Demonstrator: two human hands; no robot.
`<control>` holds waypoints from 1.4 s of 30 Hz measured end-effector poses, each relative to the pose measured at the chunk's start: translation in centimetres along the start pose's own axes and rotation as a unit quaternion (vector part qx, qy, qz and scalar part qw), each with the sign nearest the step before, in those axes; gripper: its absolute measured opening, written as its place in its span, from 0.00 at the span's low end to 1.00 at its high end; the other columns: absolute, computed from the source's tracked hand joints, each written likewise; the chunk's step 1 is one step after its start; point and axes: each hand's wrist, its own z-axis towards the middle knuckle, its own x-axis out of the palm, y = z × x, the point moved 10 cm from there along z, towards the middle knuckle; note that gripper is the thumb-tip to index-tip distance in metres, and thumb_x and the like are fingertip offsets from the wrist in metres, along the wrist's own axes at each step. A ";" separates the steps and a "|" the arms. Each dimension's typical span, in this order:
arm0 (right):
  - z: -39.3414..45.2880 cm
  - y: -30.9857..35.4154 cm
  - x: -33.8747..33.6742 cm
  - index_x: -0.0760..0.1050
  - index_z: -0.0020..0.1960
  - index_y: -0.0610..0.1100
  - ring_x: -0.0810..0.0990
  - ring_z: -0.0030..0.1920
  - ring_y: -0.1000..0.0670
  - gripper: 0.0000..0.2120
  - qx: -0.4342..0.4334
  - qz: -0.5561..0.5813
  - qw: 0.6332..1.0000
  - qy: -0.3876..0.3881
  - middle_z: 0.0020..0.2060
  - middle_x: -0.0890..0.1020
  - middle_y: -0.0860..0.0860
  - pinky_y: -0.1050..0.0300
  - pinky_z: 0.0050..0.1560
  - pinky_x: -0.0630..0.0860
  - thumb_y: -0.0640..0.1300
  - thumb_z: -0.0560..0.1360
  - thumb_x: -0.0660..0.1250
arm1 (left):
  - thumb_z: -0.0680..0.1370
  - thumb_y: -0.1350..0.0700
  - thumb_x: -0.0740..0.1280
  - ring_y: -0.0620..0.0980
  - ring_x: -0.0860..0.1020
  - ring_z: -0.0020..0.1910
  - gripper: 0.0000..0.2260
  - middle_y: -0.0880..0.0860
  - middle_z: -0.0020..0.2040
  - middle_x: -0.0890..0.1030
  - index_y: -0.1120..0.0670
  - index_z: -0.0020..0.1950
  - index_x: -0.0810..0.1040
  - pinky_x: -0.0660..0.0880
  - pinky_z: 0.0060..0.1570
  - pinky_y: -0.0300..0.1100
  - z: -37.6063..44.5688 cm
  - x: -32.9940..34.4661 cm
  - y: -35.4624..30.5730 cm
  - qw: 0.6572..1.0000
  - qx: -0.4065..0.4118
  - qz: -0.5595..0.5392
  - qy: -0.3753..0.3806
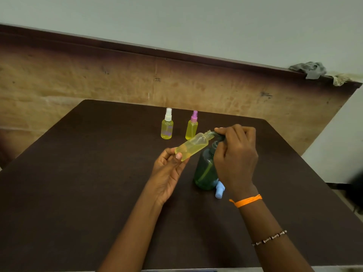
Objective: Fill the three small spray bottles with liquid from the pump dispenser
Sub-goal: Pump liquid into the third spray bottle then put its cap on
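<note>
The left hand [167, 171] grasps an uncapped spray bottle [193, 145], tilted to the green pump dispenser's [205, 169] spout. The right hand's [235, 156] grip is clenched on the pump head. Two capped bottles [167, 126] stand behind on the counter [78, 183].

We see a dark brown table [78, 183] with a matt, faintly grained wood-look top. Behind the table stands a worn wooden board [78, 79], rough, scuffed and stained, its finish dull. On the table, the two capped spray bottles [167, 128] [191, 128] are translucent yellow plastic with a soft sheen; one has a clear white plastic sprayer, the other a pink one. The uncapped spray bottle [193, 146] is the same frosted plastic, smooth, with a ribbed threaded neck. The pump dispenser [205, 171] is dark green translucent plastic, glossy. Beside it on the table lies a matt pale blue plastic sprayer cap [219, 190]. On the board's top edge at the right sits crumpled grey cloth [310, 69].
</note>
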 end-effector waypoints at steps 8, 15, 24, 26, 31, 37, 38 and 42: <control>-1.4 -0.4 0.2 0.80 0.51 0.37 0.71 0.47 0.49 0.16 0.010 0.010 0.999 -0.041 0.43 0.80 0.45 0.61 0.40 0.70 0.30 0.70 0.56 | 0.52 0.56 0.82 0.48 0.83 0.45 0.25 0.56 0.44 0.84 0.59 0.43 0.74 0.79 0.42 0.36 -0.1 0.1 0.2 1.000 -0.009 -0.003 -0.006; -0.2 0.1 -0.2 0.80 0.48 0.38 0.69 0.49 0.48 0.14 -0.013 -0.006 1.000 -0.014 0.41 0.80 0.46 0.62 0.42 0.67 0.34 0.70 0.57 | 0.56 0.58 0.79 0.47 0.83 0.43 0.21 0.56 0.43 0.83 0.59 0.42 0.73 0.79 0.42 0.36 -0.2 0.1 0.1 1.000 -0.005 -0.013 -0.012; -1.3 0.1 0.4 0.79 0.51 0.35 0.71 0.50 0.47 0.17 -0.020 0.014 0.999 -0.023 0.44 0.79 0.43 0.57 0.44 0.74 0.30 0.68 0.56 | 0.55 0.58 0.80 0.48 0.83 0.43 0.22 0.56 0.44 0.83 0.59 0.42 0.73 0.79 0.41 0.36 -0.3 0.1 0.2 1.000 -0.014 -0.015 -0.013; -0.4 0.4 0.0 0.79 0.49 0.35 0.69 0.53 0.45 0.15 -0.046 -0.002 0.999 -0.012 0.42 0.79 0.42 0.57 0.46 0.73 0.33 0.70 0.56 | 0.48 0.55 0.83 0.47 0.83 0.43 0.30 0.55 0.42 0.84 0.58 0.42 0.73 0.79 0.41 0.36 -0.2 0.2 0.2 1.000 -0.009 -0.011 -0.007; -0.9 0.2 0.1 0.79 0.51 0.34 0.70 0.54 0.45 0.16 -0.043 0.000 0.999 -0.028 0.44 0.80 0.41 0.59 0.51 0.70 0.31 0.69 0.56 | 0.44 0.53 0.84 0.47 0.83 0.44 0.34 0.54 0.41 0.84 0.58 0.43 0.72 0.79 0.42 0.35 0.1 0.3 0.1 1.000 -0.004 -0.009 -0.002; -1.8 -0.2 1.0 0.78 0.52 0.32 0.73 0.53 0.45 0.18 -0.033 0.035 0.998 -0.040 0.46 0.79 0.39 0.56 0.54 0.74 0.28 0.67 0.56 | 0.45 0.52 0.84 0.48 0.83 0.45 0.34 0.54 0.42 0.84 0.59 0.44 0.72 0.79 0.42 0.35 0.0 0.2 0.2 1.000 -0.005 -0.002 -0.002; -1.5 0.1 0.8 0.79 0.51 0.32 0.73 0.52 0.45 0.17 -0.041 0.034 0.998 -0.032 0.45 0.79 0.40 0.57 0.51 0.74 0.28 0.67 0.56 | 0.45 0.52 0.84 0.47 0.83 0.45 0.34 0.54 0.41 0.84 0.59 0.44 0.72 0.79 0.42 0.35 -0.1 0.3 0.2 1.000 -0.006 -0.004 0.000; 0.4 0.8 0.0 0.79 0.45 0.35 0.72 0.45 0.49 0.14 -0.086 -0.003 0.996 0.016 0.39 0.78 0.43 0.57 0.36 0.73 0.35 0.70 0.56 | 0.44 0.52 0.84 0.47 0.83 0.44 0.36 0.54 0.41 0.84 0.59 0.44 0.72 0.79 0.41 0.35 -0.1 0.4 0.1 1.000 -0.007 -0.003 0.000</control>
